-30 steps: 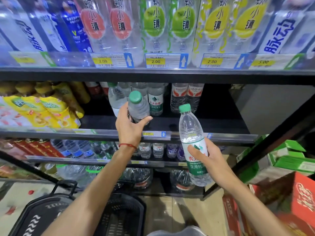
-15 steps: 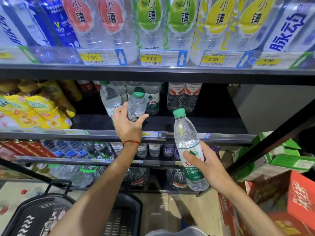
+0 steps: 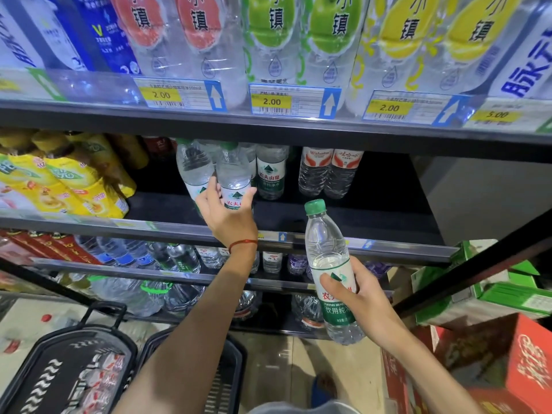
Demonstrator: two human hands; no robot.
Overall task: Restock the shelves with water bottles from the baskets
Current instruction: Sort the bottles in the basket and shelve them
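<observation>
In the basket point(image 3: 77, 333), red-white packets point(image 3: 101, 375)

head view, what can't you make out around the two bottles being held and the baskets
Head view only:
- Bottle in the left hand: base hidden by the left hand, so whether it stands on the shelf is unclear.
- Bottle in the right hand: label partly covered by the right hand.
- Baskets: cut off by the bottom edge, contents blurred.
- Price tags: small print too small.

The left hand point(image 3: 228, 218) grips a bottle point(image 3: 234, 174) over the shelf point(image 3: 343, 216), among other bottles point(image 3: 270, 174) — the right hand point(image 3: 361, 300) holds a second bottle point(image 3: 327, 252) before it, lower right; baskets point(image 3: 44, 352) below left.
</observation>
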